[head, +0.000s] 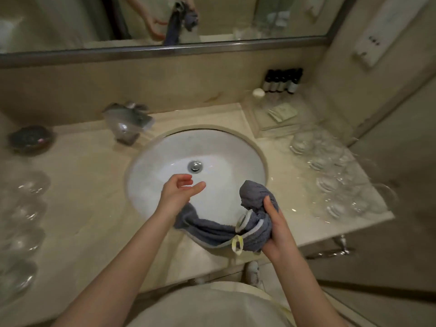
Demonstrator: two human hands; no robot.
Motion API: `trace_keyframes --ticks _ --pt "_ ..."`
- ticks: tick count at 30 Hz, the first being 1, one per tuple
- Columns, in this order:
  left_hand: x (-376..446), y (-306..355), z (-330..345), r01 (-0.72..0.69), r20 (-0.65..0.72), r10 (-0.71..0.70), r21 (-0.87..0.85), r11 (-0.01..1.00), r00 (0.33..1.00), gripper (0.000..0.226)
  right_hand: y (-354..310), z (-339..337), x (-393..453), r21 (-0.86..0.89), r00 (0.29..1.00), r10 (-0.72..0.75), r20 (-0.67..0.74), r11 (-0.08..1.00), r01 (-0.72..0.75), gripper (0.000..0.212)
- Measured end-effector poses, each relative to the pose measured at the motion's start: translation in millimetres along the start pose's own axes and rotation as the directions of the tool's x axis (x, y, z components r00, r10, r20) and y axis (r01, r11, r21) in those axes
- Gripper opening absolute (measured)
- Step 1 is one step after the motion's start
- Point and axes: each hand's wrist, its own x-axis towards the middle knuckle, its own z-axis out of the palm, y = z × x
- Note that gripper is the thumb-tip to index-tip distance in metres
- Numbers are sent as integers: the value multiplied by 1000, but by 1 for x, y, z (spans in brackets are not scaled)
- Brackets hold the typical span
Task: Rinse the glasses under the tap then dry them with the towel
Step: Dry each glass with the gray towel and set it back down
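My right hand (276, 227) grips a bunched grey towel (254, 208) over the front of the white sink (165, 149). A pale round rim, seemingly a glass (241, 223), peeks out of the towel; the rest of it is hidden. The towel's loose end trails left and lies under my left wrist. My left hand (181, 192) hovers over the basin with fingers relaxed and holds nothing that I can see. The chrome tap (127, 123) stands behind the basin at the left; no water shows. Several clear glasses (330, 175) stand right of the sink, and several more glasses (26, 208) to its left.
A dark dish (30, 139) sits at the far left of the beige counter (82, 185). A clear tray (278, 119) with sachets and small dark bottles (283, 81) stands at the back right. A mirror (141, 20) runs along the wall. The counter's right edge lies close beside the right-hand glasses.
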Motion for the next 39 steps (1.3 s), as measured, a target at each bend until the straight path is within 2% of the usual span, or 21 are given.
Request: trace_keyframes --ticks 6,12,18,23,26,31,34,39 --pt "6 20 96 -37 196 15 112 993 981 40 -45 -55 -1 105 993 -29 -111 994 40 52" --pt "4 28 191 -89 387 0 212 973 922 43 -76 -109 2 183 971 -51 -233 978 96 55" --pt "-8 23 273 -123 511 -33 269 955 859 51 -94 -157 4 247 956 -18 -292 965 93 56" --pt "-20 14 315 -171 571 -41 313 934 820 60 -94 -180 1 242 940 19 -341 968 69 60" --pt "-28 7 329 -176 585 -56 331 927 809 63 -95 -192 -1 281 915 52 -400 957 68 61" --pt "-38 3 344 -180 534 -41 356 917 844 80 -100 -211 4 307 890 58 -452 947 94 61" --pt "-42 1 355 -203 489 -9 379 903 872 90 -104 -214 7 307 904 21 -427 944 123 58" --pt "-51 -5 369 -256 435 70 386 886 898 91 -109 -219 10 289 924 -12 -382 948 132 51"
